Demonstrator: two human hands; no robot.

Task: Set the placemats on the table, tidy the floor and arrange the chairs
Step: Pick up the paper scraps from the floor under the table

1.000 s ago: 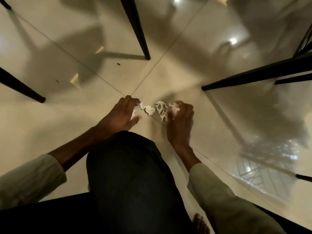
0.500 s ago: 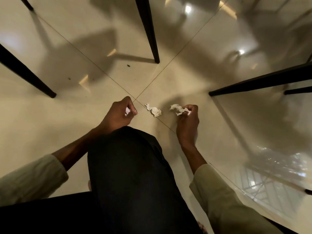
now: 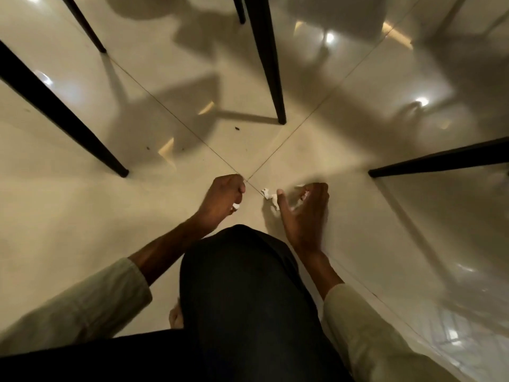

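Crouched on the tiles, gathering torn paper.

My left hand (image 3: pixel 223 195) is fisted around a white scrap (image 3: pixel 236 207); my right hand (image 3: pixel 304 213) is half open, some paper in its curled fingers, thumb beside the loose scrap (image 3: pixel 269 194) on the floor (image 3: pixel 82 216). Black chair legs (image 3: pixel 265 59) ring me; my knee (image 3: pixel 248 285) hides the tiles below.

Glossy cream floor tiles (image 3: pixel 68 216), thin dark grout lines. Black chair legs (image 3: pixel 268 64) upper frame. White paper scrap (image 3: pixel 268 194) centre. Pale green sleeves (image 3: pixel 82 307), dark trousers (image 3: pixel 248 299) lower frame.
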